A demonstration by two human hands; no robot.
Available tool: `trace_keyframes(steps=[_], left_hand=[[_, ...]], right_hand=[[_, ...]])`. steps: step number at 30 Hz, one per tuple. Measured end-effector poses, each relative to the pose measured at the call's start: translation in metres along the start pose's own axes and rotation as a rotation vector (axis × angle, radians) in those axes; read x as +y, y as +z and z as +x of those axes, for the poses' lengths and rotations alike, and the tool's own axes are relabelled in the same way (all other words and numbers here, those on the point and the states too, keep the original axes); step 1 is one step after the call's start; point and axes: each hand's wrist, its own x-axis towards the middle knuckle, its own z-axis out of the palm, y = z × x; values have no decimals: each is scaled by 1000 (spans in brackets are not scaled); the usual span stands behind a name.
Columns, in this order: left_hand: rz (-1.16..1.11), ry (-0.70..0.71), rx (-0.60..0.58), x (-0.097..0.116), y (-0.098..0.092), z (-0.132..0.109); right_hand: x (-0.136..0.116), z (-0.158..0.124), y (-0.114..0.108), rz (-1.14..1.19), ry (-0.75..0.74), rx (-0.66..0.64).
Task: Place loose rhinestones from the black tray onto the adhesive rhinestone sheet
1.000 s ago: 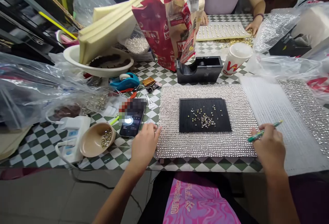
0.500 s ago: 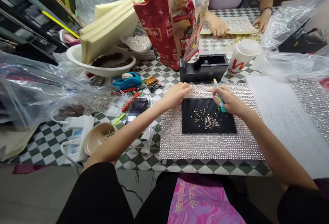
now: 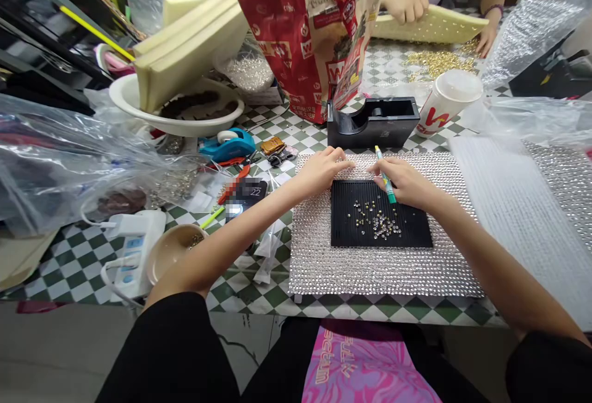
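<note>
A black ridged tray (image 3: 342,230) lies on a sheet covered with shiny stones (image 3: 361,273). Loose small stones (image 3: 386,227) are scattered over the middle of the tray. My left hand (image 3: 321,171) rests at the tray's upper left corner on the sheet, fingers bent; whether it pinches anything is too small to tell. At the tray's upper right, my right hand (image 3: 402,184) is closed around a slim pen (image 3: 385,174) with a yellow end and a green end, the green end pointing down towards the tray.
Behind the sheet stand a black tape dispenser (image 3: 374,128), a red paper bag (image 3: 287,51) and a white cup (image 3: 446,103). Left are a blue tape holder (image 3: 229,144), a phone (image 3: 247,193) and a bowl (image 3: 171,249). Across the table, a person's hand (image 3: 404,0) holds a yellowish sheet (image 3: 430,23).
The pen in my right hand has tilted a little and shifted slightly left. Across the table, the other person has lifted the yellowish sheet, uncovering more gold pieces. The whole view has shifted slightly.
</note>
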Motion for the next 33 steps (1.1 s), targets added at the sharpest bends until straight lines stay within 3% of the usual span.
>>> trace_keyframes(steps=[3, 6, 9, 14, 20, 26, 29, 33], left_hand=[[-24, -2, 11, -1, -1, 1], [-72, 10, 17, -5, -2, 3], [-151, 37, 8, -4, -5, 4], [-129, 105, -33, 11, -11, 7], [-52, 70, -67, 25, -13, 18], [-71, 55, -59, 30, -12, 17], [-100, 47, -49, 29, -8, 15], [-220, 8, -28, 19, -3, 16]], right_hand=[[-2, 4, -2, -1, 11, -12], [1, 2, -7, 140, 50, -10], [9, -10, -11, 288, 122, 91], [23, -54, -22, 248, 262, 283], [26, -119, -33, 31, 466, 547], [17, -147, 6, 47, 415, 305], [22, -149, 24, -6, 376, 328], [30, -151, 31, -59, 361, 336]])
